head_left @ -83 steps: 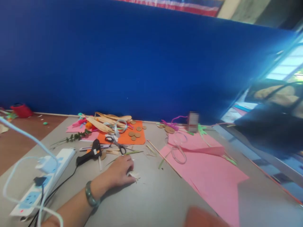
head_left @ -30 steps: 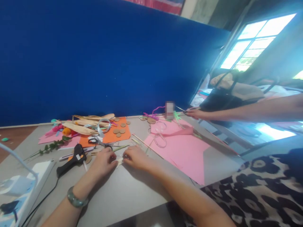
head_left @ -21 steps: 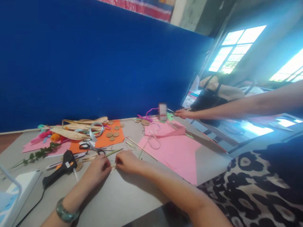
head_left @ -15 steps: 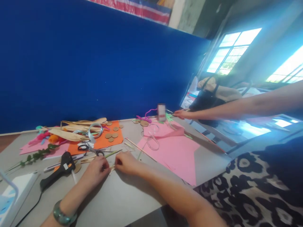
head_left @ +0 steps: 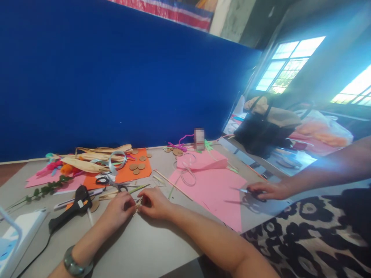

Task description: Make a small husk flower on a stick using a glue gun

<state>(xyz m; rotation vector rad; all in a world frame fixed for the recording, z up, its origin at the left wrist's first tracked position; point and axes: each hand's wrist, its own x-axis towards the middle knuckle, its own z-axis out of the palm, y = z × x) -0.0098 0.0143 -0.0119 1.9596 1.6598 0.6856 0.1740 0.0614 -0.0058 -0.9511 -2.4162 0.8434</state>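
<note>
My left hand point(head_left: 119, 209) and my right hand point(head_left: 155, 202) meet low over the grey table, fingertips pinched. Between them is a small pale straw-like piece point(head_left: 137, 208), mostly hidden by the fingers; its exact kind is unclear. A green stem point(head_left: 139, 188) lies just beyond my fingertips. Close to my left hand are black-handled scissors point(head_left: 120, 187) and a black hot glue gun point(head_left: 82, 202) with its cord running to the table's near left. A thin stick point(head_left: 172, 184) lies diagonally past my right hand.
A co-worker's hand point(head_left: 272, 190) at right holds scissors point(head_left: 256, 193) over pink paper point(head_left: 213, 189). Dried husks point(head_left: 87, 164), a tape roll point(head_left: 117, 160), wooden discs point(head_left: 140, 166) and orange paper point(head_left: 146, 173) lie at the back left. A blue panel point(head_left: 121, 77) stands behind.
The co-worker's hand with the scissors has come nearer from the table's back right to the pink paper's right edge. My hands have barely moved, still pinched together around the small piece.
</note>
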